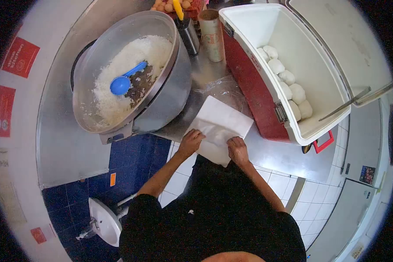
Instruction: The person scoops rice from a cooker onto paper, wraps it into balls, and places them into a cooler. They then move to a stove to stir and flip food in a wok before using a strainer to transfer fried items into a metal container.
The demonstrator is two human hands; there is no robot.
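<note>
A white sheet or stack of sheets (pixel 222 118) lies at the counter's front edge, its near part hanging toward my body. On its left side my left hand (pixel 192 143) has its fingers closed on the sheet's edge. My right hand (pixel 237 150) pinches the near right part of it, fingers bent together. Crumpled clear plastic (pixel 227 89) lies just behind the sheet. To the left stands a large round metal pot (pixel 170 98) of white rice, with a blue scoop (pixel 120 85) resting in it.
A red and white cooler (pixel 249 83) with several round white bundles (pixel 298 94) and metal tongs (pixel 345 105) stands open at the right. Behind are a tall cup (pixel 212 39), a metal holder (pixel 188 37) with a yellow handle, and eggs (pixel 168 6). A sink (pixel 105 222) is at lower left.
</note>
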